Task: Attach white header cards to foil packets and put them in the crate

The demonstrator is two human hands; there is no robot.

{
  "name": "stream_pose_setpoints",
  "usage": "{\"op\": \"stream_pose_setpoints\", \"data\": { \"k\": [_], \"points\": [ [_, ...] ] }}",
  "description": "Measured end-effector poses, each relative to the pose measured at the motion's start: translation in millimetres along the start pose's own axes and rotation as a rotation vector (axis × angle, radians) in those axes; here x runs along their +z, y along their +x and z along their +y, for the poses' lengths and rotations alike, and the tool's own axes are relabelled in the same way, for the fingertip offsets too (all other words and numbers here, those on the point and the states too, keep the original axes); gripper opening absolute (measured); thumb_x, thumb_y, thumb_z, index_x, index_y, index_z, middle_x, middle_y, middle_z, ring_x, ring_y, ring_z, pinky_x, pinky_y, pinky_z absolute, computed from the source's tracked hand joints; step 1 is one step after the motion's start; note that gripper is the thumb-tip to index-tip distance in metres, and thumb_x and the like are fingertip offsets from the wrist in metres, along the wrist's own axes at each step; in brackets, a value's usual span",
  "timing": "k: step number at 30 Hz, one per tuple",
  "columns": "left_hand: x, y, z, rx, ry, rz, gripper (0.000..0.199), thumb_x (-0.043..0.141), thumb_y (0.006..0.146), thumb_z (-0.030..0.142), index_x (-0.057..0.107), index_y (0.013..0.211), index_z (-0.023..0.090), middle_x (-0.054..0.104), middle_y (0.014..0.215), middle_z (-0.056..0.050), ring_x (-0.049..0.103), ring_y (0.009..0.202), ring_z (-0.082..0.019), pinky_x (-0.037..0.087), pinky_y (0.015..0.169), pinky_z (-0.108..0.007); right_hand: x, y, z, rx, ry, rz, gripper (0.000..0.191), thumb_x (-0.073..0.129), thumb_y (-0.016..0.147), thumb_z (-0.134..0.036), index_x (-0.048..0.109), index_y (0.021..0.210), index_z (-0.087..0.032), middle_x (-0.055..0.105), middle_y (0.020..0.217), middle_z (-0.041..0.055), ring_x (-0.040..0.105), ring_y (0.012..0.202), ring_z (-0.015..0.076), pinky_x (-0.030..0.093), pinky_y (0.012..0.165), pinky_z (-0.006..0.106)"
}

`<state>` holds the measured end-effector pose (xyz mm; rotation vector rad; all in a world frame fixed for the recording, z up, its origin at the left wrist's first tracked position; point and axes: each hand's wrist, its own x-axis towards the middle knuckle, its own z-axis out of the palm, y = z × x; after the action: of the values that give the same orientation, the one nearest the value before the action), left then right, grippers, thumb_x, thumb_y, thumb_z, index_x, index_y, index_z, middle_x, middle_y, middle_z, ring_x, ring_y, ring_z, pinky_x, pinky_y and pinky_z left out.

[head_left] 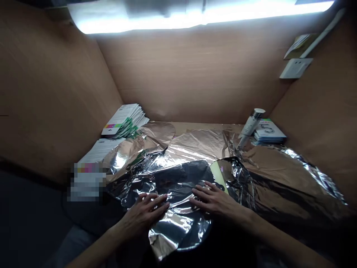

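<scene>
My left hand (145, 212) lies flat on a crinkled silver foil sheet (178, 227), its fingers spread and pointing right. My right hand (213, 199) rests on the same foil a short way to the right, its fingers pointing left. Neither hand grips anything. A darker, glossy foil layer (181, 176) lies just beyond my fingertips. More foil pieces with a copper sheen (195, 145) spread across the desk. A pale yellow-green card edge (219, 176) shows between the foil layers near my right hand.
A stack of printed cards (124, 123) stands at the back left, with loose printed sheets (99, 150) in front of it. A white tube (252, 123) leans on a stack of booklets (269, 132) at the back right. Brown panels enclose the desk on three sides.
</scene>
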<state>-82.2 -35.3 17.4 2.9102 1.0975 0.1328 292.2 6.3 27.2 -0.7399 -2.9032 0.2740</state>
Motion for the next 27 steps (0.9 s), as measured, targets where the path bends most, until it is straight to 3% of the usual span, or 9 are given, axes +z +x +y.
{"op": "stream_pose_setpoints", "data": {
  "k": [3, 5, 8, 10, 12, 16, 19, 23, 27],
  "points": [
    [-0.6, 1.8, 6.8, -0.16, -0.215, 0.081, 0.034, 0.045, 0.103, 0.03, 0.071, 0.124, 0.029, 0.072, 0.13, -0.006, 0.063, 0.119, -0.028, 0.048, 0.1, -0.043, 5.6, 9.4, 13.8, 0.096, 0.198, 0.048, 0.025, 0.049, 0.103, -0.028, 0.071, 0.117, -0.024, 0.071, 0.128, 0.0079, 0.059, 0.126, 0.0241, 0.04, 0.106, 0.04],
    [0.9, 7.5, 9.6, -0.4, -0.336, 0.131, 0.042, 0.037, 0.106, 0.036, 0.075, 0.094, 0.023, 0.077, 0.091, -0.007, 0.069, 0.089, -0.023, 0.054, 0.084, -0.036, 3.2, 24.1, 15.2, 0.299, 0.259, 0.06, 0.031, 0.046, 0.104, -0.031, 0.07, 0.089, -0.021, 0.075, 0.097, 0.0061, 0.066, 0.099, 0.0203, 0.045, 0.088, 0.031],
    [2.1, 17.9, 7.5, -0.632, -0.291, 0.262, 0.034, 0.042, 0.105, 0.035, 0.071, 0.104, 0.019, 0.074, 0.096, -0.009, 0.07, 0.086, -0.023, 0.057, 0.078, -0.035, -3.9, 45.7, 12.0, 0.571, 0.206, 0.032, 0.022, 0.052, 0.1, -0.033, 0.068, 0.098, -0.018, 0.07, 0.087, 0.0062, 0.063, 0.082, 0.02, 0.043, 0.074, 0.029],
    [0.8, 22.0, 3.4, -0.512, -0.165, 0.331, 0.037, 0.044, 0.103, 0.025, 0.061, 0.135, 0.018, 0.063, 0.138, -0.016, 0.062, 0.124, -0.029, 0.053, 0.1, -0.042, -8.5, 52.6, 8.6, 0.588, 0.131, 0.036, 0.03, 0.053, 0.098, -0.029, 0.061, 0.125, -0.018, 0.069, 0.1, 0.0091, 0.063, 0.088, 0.0225, 0.045, 0.076, 0.03],
    [-1.8, 21.3, -0.2, -0.293, -0.07, 0.257, 0.046, 0.041, 0.103, 0.018, 0.052, 0.148, 0.024, 0.045, 0.16, -0.013, 0.043, 0.146, -0.03, 0.044, 0.114, -0.048, -12.8, 51.2, 5.2, 0.453, 0.036, 0.026, 0.043, 0.047, 0.101, -0.024, 0.05, 0.144, -0.025, 0.064, 0.123, 0.0127, 0.061, 0.103, 0.0253, 0.048, 0.081, 0.033],
    [-5.3, 7.6, -1.4, -0.041, -0.037, -0.023, 0.06, 0.059, 0.099, 0.041, 0.044, 0.155, 0.026, 0.043, 0.163, -0.008, 0.037, 0.15, -0.034, 0.041, 0.117, -0.054, -18.0, 30.7, -3.2, 0.095, -0.019, -0.062, 0.057, 0.062, 0.098, -0.043, 0.046, 0.151, -0.03, 0.046, 0.155, 0.0125, 0.051, 0.124, 0.0313, 0.051, 0.096, 0.042],
    [-5.2, -2.7, -2.9, -0.03, -0.05, -0.047, 0.059, 0.056, 0.1, 0.03, 0.04, 0.157, 0.026, 0.042, 0.163, -0.007, 0.036, 0.152, -0.031, 0.044, 0.116, -0.05, -17.1, 16.5, -12.1, 0.054, -0.054, -0.106, 0.079, 0.075, 0.09, -0.042, 0.036, 0.158, -0.033, 0.036, 0.164, 0.0131, 0.051, 0.127, 0.0341, 0.05, 0.098, 0.046],
    [-12.7, -5.6, -14.3, -0.024, -0.221, -0.063, 0.057, 0.05, 0.097, 0.017, 0.047, 0.153, 0.031, 0.05, 0.158, -0.004, 0.042, 0.149, -0.026, 0.045, 0.115, -0.046, -22.8, 13.3, -17.5, 0.038, -0.036, -0.105, 0.055, 0.052, 0.102, -0.02, 0.042, 0.154, -0.035, 0.053, 0.152, 0.0108, 0.056, 0.123, 0.0294, 0.045, 0.099, 0.045],
    [-31.6, 4.0, -30.5, -0.125, -0.525, -0.085, 0.041, 0.047, 0.101, 0.027, 0.063, 0.139, 0.029, 0.064, 0.144, -0.006, 0.056, 0.135, -0.023, 0.044, 0.114, -0.041, -41.7, 21.4, -3.8, 0.091, 0.207, -0.115, 0.034, 0.062, 0.099, -0.038, 0.064, 0.131, -0.026, 0.071, 0.12, 0.0081, 0.063, 0.107, 0.0248, 0.043, 0.096, 0.038]
  ]
}}
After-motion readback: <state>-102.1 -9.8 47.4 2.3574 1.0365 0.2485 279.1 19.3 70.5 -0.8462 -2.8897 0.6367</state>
